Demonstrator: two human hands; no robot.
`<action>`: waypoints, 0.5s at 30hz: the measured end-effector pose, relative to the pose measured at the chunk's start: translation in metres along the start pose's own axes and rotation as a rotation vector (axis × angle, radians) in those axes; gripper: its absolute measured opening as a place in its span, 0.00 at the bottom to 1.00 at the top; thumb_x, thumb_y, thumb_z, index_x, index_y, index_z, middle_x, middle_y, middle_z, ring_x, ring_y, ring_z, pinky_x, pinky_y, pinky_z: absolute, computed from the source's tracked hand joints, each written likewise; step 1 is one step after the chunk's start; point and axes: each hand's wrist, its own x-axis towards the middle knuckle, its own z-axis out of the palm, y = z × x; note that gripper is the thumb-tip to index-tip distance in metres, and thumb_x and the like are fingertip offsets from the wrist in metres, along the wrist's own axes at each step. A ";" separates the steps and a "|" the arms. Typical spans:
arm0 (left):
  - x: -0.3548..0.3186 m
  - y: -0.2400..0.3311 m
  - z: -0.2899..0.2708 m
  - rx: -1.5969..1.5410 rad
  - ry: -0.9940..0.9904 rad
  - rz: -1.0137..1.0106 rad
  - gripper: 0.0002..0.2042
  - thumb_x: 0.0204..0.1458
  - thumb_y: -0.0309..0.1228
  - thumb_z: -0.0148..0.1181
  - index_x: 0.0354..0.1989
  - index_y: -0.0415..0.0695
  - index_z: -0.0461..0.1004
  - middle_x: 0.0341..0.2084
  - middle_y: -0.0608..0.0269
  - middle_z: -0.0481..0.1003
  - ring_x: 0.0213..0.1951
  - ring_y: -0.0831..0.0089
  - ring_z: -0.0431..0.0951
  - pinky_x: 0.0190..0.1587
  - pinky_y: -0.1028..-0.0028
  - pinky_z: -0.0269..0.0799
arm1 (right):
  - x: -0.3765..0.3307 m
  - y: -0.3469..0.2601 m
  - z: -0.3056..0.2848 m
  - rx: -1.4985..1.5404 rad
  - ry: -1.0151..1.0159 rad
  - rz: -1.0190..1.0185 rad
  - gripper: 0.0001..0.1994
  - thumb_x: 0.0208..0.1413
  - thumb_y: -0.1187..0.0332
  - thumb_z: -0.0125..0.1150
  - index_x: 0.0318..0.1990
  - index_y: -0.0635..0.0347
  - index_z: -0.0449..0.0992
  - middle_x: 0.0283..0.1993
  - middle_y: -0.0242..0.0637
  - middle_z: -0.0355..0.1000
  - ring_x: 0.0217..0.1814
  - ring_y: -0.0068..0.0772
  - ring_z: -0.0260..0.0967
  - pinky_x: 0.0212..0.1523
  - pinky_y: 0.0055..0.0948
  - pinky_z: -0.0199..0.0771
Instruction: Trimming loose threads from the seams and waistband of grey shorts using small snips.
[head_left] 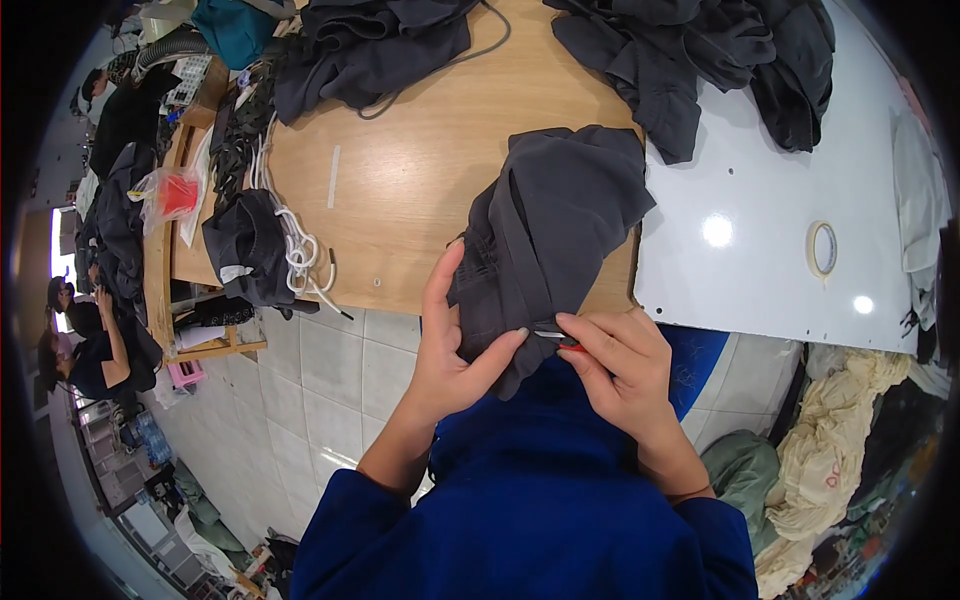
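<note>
A dark grey garment (pixel 570 210) with a gathered, elastic-looking waistband lies bunched at the front edge of the wooden table, partly hanging over it. My left hand (pixel 450 365) grips its lower left part, with the thumb pressed on the fabric and the fingers behind. Just right of that thumb, my right hand (pixel 628 370) pinches a small red-handled tool (pixel 572 347) with a thin metal tip. This tip points left and meets the cloth near the band. My fingers cover most of the tool, so its exact kind is hidden.
Dark garments (pixel 370 50) lie at the back of the wooden table (pixel 400 180), and another heap (pixel 700 50) straddles the white table (pixel 740 280). A tape roll (pixel 822 248) rests at right. White cords (pixel 300 250) hang beside a folded garment (pixel 245 245) at left. Cream cloth (pixel 825 470) sits lower right.
</note>
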 end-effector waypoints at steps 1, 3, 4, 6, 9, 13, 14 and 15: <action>0.000 0.000 0.000 0.011 0.002 0.011 0.40 0.46 0.12 0.51 0.65 0.39 0.34 0.57 0.42 0.57 0.55 0.62 0.67 0.55 0.68 0.64 | 0.000 -0.001 0.000 -0.038 0.011 0.005 0.18 0.36 0.74 0.68 0.40 0.56 0.79 0.31 0.31 0.72 0.25 0.28 0.61 0.25 0.22 0.61; -0.001 -0.001 -0.001 0.026 -0.025 0.041 0.40 0.46 0.11 0.52 0.65 0.39 0.34 0.57 0.42 0.57 0.55 0.62 0.66 0.55 0.68 0.63 | 0.001 -0.002 0.000 -0.074 0.019 0.011 0.18 0.35 0.73 0.68 0.40 0.54 0.79 0.31 0.30 0.72 0.24 0.27 0.59 0.24 0.22 0.59; -0.001 -0.001 -0.002 0.040 -0.052 0.072 0.40 0.46 0.11 0.52 0.65 0.39 0.34 0.57 0.42 0.56 0.55 0.61 0.66 0.55 0.68 0.63 | 0.001 -0.002 0.000 -0.105 0.010 -0.003 0.18 0.35 0.73 0.68 0.40 0.54 0.79 0.30 0.29 0.71 0.24 0.27 0.59 0.24 0.23 0.59; 0.000 -0.002 -0.003 0.064 -0.056 0.080 0.40 0.46 0.11 0.52 0.65 0.39 0.35 0.57 0.43 0.56 0.55 0.61 0.66 0.55 0.68 0.63 | 0.001 -0.002 -0.001 -0.136 0.000 -0.017 0.18 0.35 0.72 0.68 0.40 0.53 0.79 0.30 0.28 0.71 0.24 0.27 0.59 0.24 0.23 0.60; 0.002 -0.001 -0.004 0.077 -0.071 0.069 0.41 0.45 0.11 0.53 0.65 0.39 0.35 0.58 0.43 0.55 0.56 0.62 0.65 0.55 0.68 0.63 | 0.004 0.001 -0.003 -0.147 -0.007 -0.035 0.18 0.34 0.72 0.68 0.40 0.52 0.80 0.29 0.27 0.71 0.24 0.27 0.58 0.24 0.23 0.59; 0.005 0.002 -0.009 0.034 -0.168 0.065 0.41 0.45 0.11 0.54 0.65 0.39 0.35 0.60 0.44 0.53 0.58 0.63 0.62 0.56 0.68 0.61 | 0.008 0.003 -0.006 -0.104 -0.023 -0.068 0.18 0.34 0.71 0.69 0.39 0.50 0.80 0.28 0.26 0.71 0.23 0.26 0.57 0.23 0.22 0.59; 0.004 0.002 -0.009 0.033 -0.167 0.064 0.41 0.45 0.11 0.54 0.65 0.39 0.35 0.60 0.44 0.53 0.58 0.63 0.62 0.56 0.68 0.61 | 0.008 0.004 -0.006 -0.090 -0.026 -0.072 0.17 0.34 0.71 0.69 0.39 0.49 0.80 0.28 0.25 0.71 0.23 0.26 0.56 0.22 0.22 0.58; 0.003 0.003 -0.008 0.034 -0.125 0.012 0.41 0.45 0.12 0.55 0.65 0.38 0.36 0.60 0.45 0.52 0.58 0.63 0.61 0.57 0.68 0.60 | 0.009 0.004 -0.006 -0.090 -0.027 -0.072 0.17 0.34 0.71 0.69 0.39 0.49 0.80 0.28 0.25 0.71 0.23 0.26 0.56 0.22 0.22 0.58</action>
